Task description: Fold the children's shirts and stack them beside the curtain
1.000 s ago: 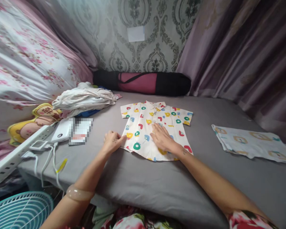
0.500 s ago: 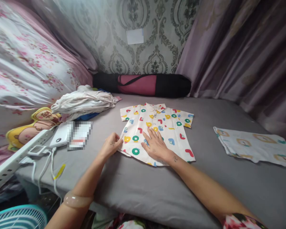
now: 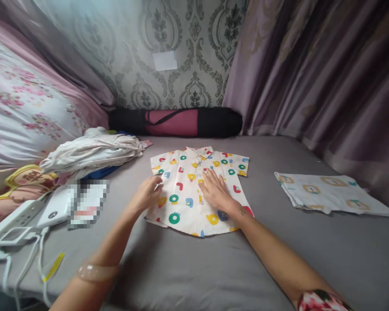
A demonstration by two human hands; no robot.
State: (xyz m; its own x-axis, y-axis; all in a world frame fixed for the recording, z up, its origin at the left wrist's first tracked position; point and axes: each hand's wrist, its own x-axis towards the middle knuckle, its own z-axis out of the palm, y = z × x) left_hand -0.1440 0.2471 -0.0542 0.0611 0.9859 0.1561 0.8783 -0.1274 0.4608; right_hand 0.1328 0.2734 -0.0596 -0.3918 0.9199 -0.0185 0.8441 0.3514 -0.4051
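Observation:
A small white short-sleeved shirt (image 3: 181,207) with a collar and colourful letter-like prints lies spread on the grey sheet (image 3: 188,276). Its collar points away from me. My right hand (image 3: 215,190) lies on the shirt's front, right of the button line, fingers spread. At the shirt's left side, near the left sleeve, is my left hand (image 3: 151,192), slightly blurred, fingers loosely bent and apart, holding no cloth that I can see. Whether its fingertips touch the fabric is unclear.
A folded white printed cloth (image 3: 330,192) lies at the right. Piled clothes (image 3: 94,151) are at the back left. A power strip (image 3: 16,222), white cables and a white device (image 3: 56,209) sit at the left. A long black-and-maroon bag (image 3: 175,122) lies along the wall.
My left hand has let go of the shirt's left edge and moved up along that side. My right hand has slid slightly up the front. The view has shifted right.

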